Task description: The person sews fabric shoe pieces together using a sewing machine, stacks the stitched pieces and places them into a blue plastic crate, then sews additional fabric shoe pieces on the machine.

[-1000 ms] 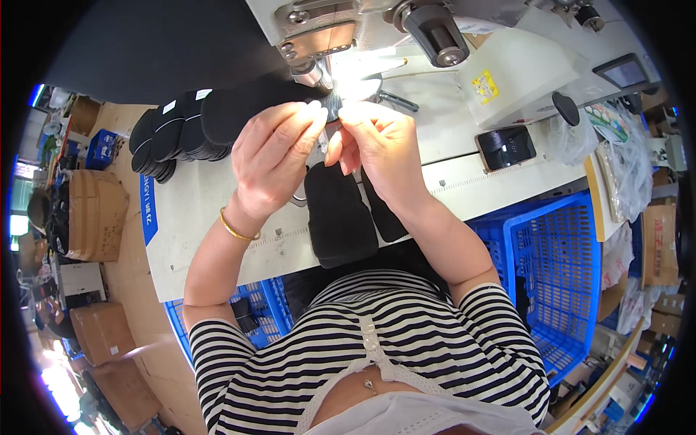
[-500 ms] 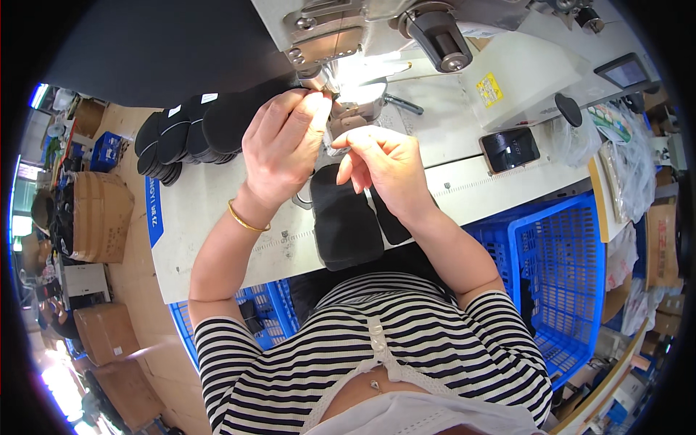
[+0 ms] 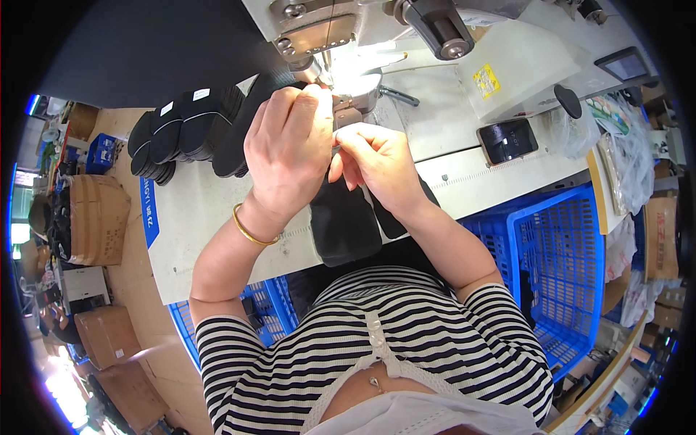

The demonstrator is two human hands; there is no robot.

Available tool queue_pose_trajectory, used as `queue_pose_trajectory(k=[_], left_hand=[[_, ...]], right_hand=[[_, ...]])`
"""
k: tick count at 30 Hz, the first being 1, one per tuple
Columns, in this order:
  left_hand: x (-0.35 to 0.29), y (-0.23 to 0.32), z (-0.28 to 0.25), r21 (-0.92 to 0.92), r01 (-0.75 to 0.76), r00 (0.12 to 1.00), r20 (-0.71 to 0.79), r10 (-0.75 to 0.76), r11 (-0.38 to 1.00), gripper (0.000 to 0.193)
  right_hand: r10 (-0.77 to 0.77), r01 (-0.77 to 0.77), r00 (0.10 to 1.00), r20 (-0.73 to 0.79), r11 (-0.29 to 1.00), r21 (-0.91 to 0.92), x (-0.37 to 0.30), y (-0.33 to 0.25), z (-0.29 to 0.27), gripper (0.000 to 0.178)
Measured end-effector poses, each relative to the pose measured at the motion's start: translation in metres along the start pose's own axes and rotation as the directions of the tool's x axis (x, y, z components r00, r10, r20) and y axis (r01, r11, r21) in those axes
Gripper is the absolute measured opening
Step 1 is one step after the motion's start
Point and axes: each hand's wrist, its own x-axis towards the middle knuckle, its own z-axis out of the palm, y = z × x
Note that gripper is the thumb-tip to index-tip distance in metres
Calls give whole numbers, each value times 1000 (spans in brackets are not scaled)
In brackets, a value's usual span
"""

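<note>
My left hand point(image 3: 288, 145) is raised to the needle area of a sewing machine point(image 3: 322, 40), its thumb and fingers pinched together just below the brightly lit needle bar. Close beside it on the right, my right hand point(image 3: 382, 163) pinches with thumb and forefinger, the other fingers curled. Whatever lies between either set of fingertips is too small or hidden to make out. A dark thread point(image 3: 331, 29) runs down the machine head above them. Below my hands, black padded fabric pieces point(image 3: 344, 226) lie at the table's front edge, partly over my lap.
Stacks of black fabric pieces point(image 3: 174, 130) sit at the left of the white table point(image 3: 210, 217). A phone point(image 3: 507, 141) lies to the right. Blue plastic baskets point(image 3: 554, 275) stand below the table edge. Cardboard boxes point(image 3: 99, 217) stand on the floor at left.
My right hand's fingertips have come up close against my left hand. The left hand stays near the needle, its wrist turned slightly. The whole view has shifted a little.
</note>
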Motion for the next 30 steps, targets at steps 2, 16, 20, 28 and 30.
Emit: queue_pose_trajectory(k=[2, 16, 20, 28, 30], left_hand=[[-1, -1, 1, -2, -19, 1000, 10, 19, 1000, 35], [-36, -54, -15, 79, -10, 979, 205, -6, 997, 47], [-24, -8, -51, 90, -54, 986, 160, 39, 994, 43], [-17, 29, -45, 113, -62, 991, 122, 48, 992, 44], [-15, 31, -44, 121, -66, 991, 121, 52, 990, 44]], right_hand=[[11, -11, 1000, -2, 1000, -11, -1, -1, 1, 21], [68, -63, 997, 44, 992, -106, -11, -2, -5, 24], [-104, 100, 993, -54, 992, -81, -24, 0, 15, 26], [-177, 175, 984, -7, 976, -132, -31, -5, 17, 22], [-236, 228, 972, -24, 957, -178, -30, -7, 17, 22]])
